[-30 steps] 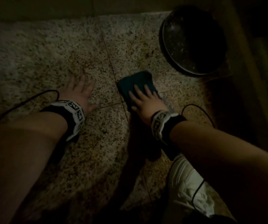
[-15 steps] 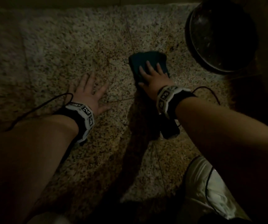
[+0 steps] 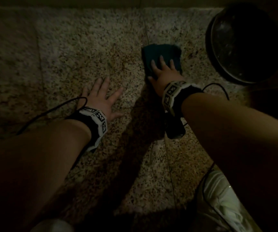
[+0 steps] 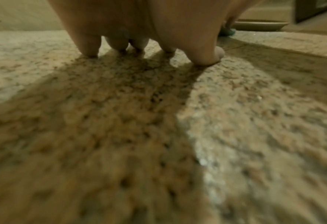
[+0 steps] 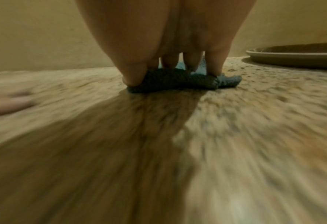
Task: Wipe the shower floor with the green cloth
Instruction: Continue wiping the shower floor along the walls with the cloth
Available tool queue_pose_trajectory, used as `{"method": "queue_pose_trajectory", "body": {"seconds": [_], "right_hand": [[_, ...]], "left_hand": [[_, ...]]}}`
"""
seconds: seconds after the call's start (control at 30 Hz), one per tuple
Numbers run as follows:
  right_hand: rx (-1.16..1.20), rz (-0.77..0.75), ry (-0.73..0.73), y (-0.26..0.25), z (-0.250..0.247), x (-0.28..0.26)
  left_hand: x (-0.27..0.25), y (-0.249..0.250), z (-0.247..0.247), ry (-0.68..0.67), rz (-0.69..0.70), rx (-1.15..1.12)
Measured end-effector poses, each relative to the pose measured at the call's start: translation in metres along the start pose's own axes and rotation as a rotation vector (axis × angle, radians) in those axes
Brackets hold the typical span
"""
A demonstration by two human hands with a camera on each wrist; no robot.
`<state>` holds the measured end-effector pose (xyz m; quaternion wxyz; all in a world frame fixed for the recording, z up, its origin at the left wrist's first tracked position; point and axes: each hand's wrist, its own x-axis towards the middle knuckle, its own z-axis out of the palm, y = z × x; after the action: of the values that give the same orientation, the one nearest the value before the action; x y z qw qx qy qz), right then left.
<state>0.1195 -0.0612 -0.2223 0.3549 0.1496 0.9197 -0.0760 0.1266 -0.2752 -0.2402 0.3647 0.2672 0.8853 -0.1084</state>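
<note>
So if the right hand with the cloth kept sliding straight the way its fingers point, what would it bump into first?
Probably the wall's base. The right hand, pressed flat on the green cloth, points up the shower floor; only bare stone lies ahead. The dark round basin sits off to the right, though depth is uncertain.

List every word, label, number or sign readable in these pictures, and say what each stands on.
No readable words, brands or numbers in any view.
Left wristband: black-and-white square marker patterns, not text.
Right wristband: the same kind of marker patterns, not text.
Green cloth, dark basin, speckled floor: no print visible; the picture is dim.
</note>
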Motion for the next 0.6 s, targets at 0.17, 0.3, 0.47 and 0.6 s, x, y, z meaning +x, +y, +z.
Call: {"method": "queue_pose_trajectory", "body": {"seconds": [0.17, 0.3, 0.47, 0.6], "right_hand": [[-0.049, -0.067, -0.04, -0.01, 0.037, -0.046], [-0.071, -0.176, -0.082, -0.017, 0.071, -0.077], [-0.059, -0.192, -0.055, -0.022, 0.077, -0.079], [-0.054, -0.2, -0.057, -0.029, 0.056, -0.053]], "left_hand": [[-0.003, -0.004, -0.003, 0.039, 0.037, -0.065], [-0.013, -0.017, 0.001, 0.054, -0.006, -0.042], [-0.024, -0.041, 0.014, 0.021, -0.199, -0.128], [-0.024, -0.049, 0.012, -0.017, -0.181, -0.121]]}}
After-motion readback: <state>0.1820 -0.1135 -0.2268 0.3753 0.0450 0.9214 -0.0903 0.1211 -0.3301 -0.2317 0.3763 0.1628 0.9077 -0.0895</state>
